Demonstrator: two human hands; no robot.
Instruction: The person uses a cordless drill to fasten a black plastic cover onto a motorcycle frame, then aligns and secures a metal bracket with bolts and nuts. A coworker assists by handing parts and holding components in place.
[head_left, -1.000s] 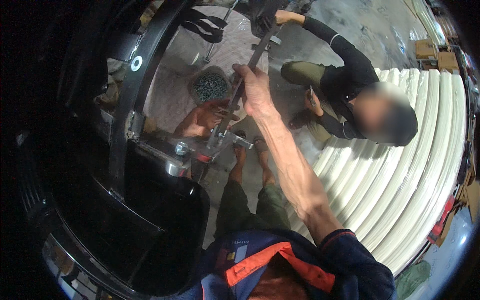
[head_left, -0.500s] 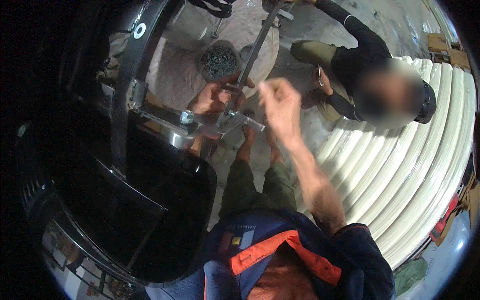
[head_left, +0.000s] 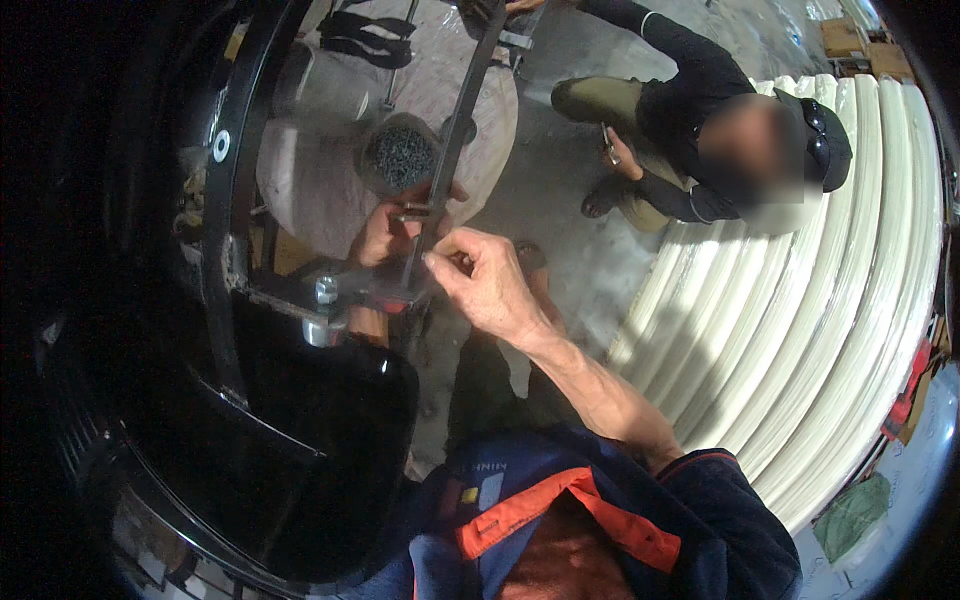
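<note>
A long dark metal bar (head_left: 468,105) slants away in front of me, joined near its close end to a black metal frame (head_left: 228,200). My left hand (head_left: 378,236) comes from beneath the frame and is closed round the bar, beside a small metal cross piece (head_left: 413,212). Against the bar's near end, my right hand (head_left: 490,285) has thumb and forefinger pinched together. Whatever lies between those fingertips is too small to make out. A large hex bolt (head_left: 326,290) stands on the frame just left of my hands.
A bowl of dark screws (head_left: 400,155) rests on a round pinkish surface (head_left: 300,175) beyond my hands. A co-worker (head_left: 690,110) crouches at the far right, one hand by the bar's far end. White ribbed, plastic-wrapped rolls (head_left: 770,320) fill the right side.
My right hand has moved left and in against the bar, its fingers now pinched there. The view has shifted, so the bar and frame appear farther left.
</note>
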